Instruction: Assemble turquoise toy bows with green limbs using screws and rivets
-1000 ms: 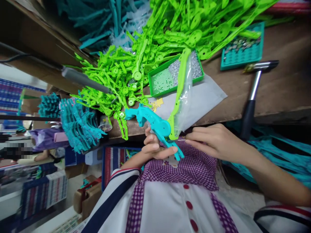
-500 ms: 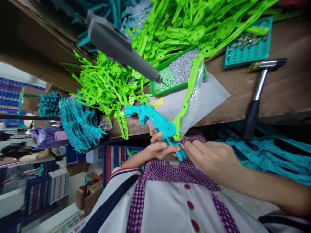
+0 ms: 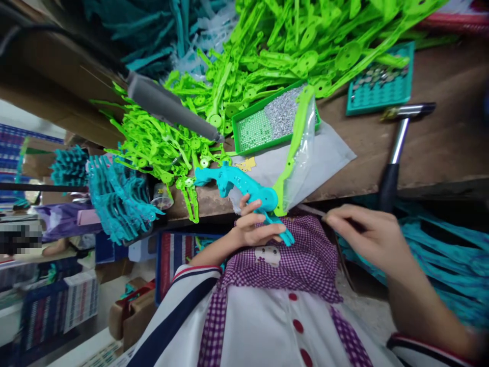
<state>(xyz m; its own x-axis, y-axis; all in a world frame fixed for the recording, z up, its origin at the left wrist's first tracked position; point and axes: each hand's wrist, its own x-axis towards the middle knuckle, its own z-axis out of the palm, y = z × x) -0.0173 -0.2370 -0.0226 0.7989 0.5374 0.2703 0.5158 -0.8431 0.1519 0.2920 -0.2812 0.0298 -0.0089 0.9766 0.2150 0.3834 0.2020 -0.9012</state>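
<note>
My left hand is closed around a teal plastic toy piece, holding it just below the wooden bench edge over my lap. A green plastic arm in a clear bag sticks up from the teal piece. My right hand hovers to the right, apart from the piece, with its fingers pinched together on a thin dark rod that I cannot make out clearly. A grey hanging tool points down toward the green tray of small silver screws.
A large heap of green plastic parts covers the bench's far side. A hammer lies over the bench edge at right, beside a teal tray. Teal parts hang at left, and more teal parts lie at right.
My right hand has pulled away to the right from the teal piece it was touching. The hanging grey tool has swung back left. My left hand still holds the piece.
</note>
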